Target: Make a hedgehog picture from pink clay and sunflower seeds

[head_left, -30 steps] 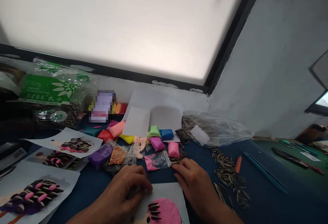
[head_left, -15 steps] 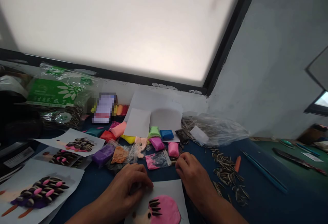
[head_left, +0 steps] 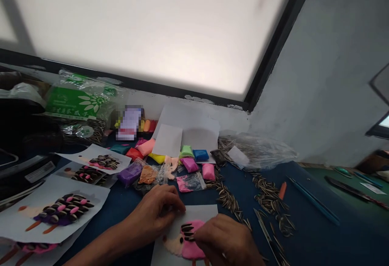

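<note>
A pink clay hedgehog point(head_left: 193, 249) with a cream face lies on a white sheet of paper point(head_left: 164, 252) in front of me. Several dark sunflower seeds point(head_left: 187, 229) stick out of its pink body near the eye. My right hand point(head_left: 229, 239) is over the hedgehog's right side, fingers pinched together right beside those seeds; whatever is between the fingertips is hidden. At the sheet's upper left edge rests my left hand point(head_left: 158, 207), its fingers loosely bent and a gap between thumb and index finger.
Loose sunflower seeds point(head_left: 229, 201) lie beyond and right of the paper, near a craft knife point(head_left: 267, 235) and a blue pen-like tool point(head_left: 316, 203). Bagged coloured clay point(head_left: 190, 164) is scattered at the back. Finished hedgehog pictures point(head_left: 91, 189) lie on the left, before a green seed bag point(head_left: 71, 104).
My right hand has come from beside the loose seeds toward me, onto the hedgehog. My left hand has stayed at the paper's edge. The camera view has shifted slightly.
</note>
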A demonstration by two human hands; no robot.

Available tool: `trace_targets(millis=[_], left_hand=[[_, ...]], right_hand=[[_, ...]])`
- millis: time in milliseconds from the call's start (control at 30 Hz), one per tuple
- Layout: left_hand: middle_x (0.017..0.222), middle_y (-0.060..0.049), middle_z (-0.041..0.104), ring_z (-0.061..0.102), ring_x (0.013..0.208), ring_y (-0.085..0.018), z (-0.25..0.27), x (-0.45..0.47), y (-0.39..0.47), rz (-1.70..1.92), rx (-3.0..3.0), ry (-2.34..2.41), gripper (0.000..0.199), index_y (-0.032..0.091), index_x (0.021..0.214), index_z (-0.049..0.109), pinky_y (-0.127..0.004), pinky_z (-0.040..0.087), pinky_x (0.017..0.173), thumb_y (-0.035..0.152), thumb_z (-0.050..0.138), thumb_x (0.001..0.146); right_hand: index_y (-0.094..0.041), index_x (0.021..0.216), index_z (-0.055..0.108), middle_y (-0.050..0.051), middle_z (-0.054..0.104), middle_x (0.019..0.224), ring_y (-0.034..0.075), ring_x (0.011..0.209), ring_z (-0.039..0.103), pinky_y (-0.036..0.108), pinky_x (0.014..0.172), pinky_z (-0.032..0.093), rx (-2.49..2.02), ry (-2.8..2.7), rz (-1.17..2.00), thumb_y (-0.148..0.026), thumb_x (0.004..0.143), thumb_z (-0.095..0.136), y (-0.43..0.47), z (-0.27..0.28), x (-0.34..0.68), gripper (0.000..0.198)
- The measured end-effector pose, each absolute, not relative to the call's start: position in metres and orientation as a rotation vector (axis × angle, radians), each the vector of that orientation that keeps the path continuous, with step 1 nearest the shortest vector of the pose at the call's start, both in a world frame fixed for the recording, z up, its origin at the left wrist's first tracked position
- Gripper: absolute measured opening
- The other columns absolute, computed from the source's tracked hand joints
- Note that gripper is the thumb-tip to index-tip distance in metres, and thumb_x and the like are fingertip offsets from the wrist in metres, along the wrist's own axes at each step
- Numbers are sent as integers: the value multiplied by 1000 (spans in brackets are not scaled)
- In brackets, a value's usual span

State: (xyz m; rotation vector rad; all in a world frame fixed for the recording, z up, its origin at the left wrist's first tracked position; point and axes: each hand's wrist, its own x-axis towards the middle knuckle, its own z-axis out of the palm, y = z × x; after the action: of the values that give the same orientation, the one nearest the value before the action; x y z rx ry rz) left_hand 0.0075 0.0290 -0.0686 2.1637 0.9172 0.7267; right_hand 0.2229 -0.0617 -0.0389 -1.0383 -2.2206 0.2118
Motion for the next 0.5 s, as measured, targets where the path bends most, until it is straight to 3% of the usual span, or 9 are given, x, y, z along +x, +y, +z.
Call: trace_targets(millis=[233,500], left_hand=[[83,-1,65,60,83,-20,-60,8,28,703,2164,905,27,23,84,77,-32,43,77,7,57,78],[84,-1,64,58,83,-19,-64,7,28,728,2159,900,28,23,85,76,-31,42,76,5,56,79]], right_hand=[[-23,86,65,0,60,75,13,68,59,20,58,42,-1106,-2221,49,-18,100,53,-65,-55,220,19],[-22,81,59,-2,56,69,12,59,53,21,54,36,-1079,-2229,-75,-8,93,49,-66,-63,217,21]])
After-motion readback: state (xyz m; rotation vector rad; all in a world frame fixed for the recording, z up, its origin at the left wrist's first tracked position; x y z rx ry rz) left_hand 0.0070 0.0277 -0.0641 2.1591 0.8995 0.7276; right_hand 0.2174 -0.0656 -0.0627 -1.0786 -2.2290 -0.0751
